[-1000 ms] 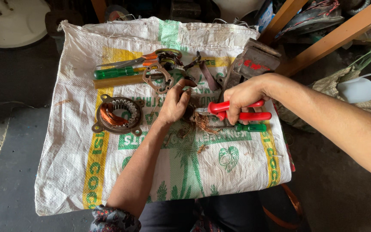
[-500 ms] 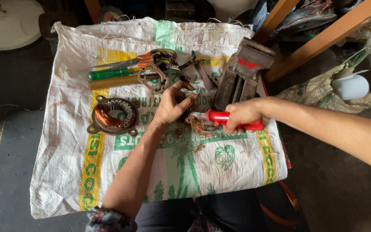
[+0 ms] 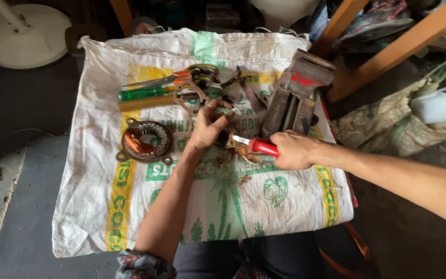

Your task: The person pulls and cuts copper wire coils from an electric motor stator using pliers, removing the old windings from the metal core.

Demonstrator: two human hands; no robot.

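Spread on the floor, woven sack (image 3: 130, 206) carries everything. Mid-sack, my left hand (image 3: 208, 126) pinches a copper wire clump (image 3: 239, 150); right hand (image 3: 294, 150) grips red-handled pliers (image 3: 261, 146), long axis pointing left into it.

I see a white woven sack (image 3: 285, 201) printed with yellow stripes and green palm trees and leaves, smudged brown in places, and on it a round motor part (image 3: 146, 140) of rusty brown metal with a coppery orange winding. My right hand (image 3: 294, 150) is around the bright red handles of the pliers (image 3: 258, 145), beside a tangle of copper-brown wire (image 3: 241, 151); farther off lie a screwdriver (image 3: 145, 93) with a clear green handle, scissors (image 3: 174, 77) with orange grips, and a grey vise (image 3: 295, 93) marked red. My sleeve (image 3: 143, 264) has a dark floral pattern, the fan base (image 3: 24, 33) is white, and the floor (image 3: 16, 119) is dark grey.
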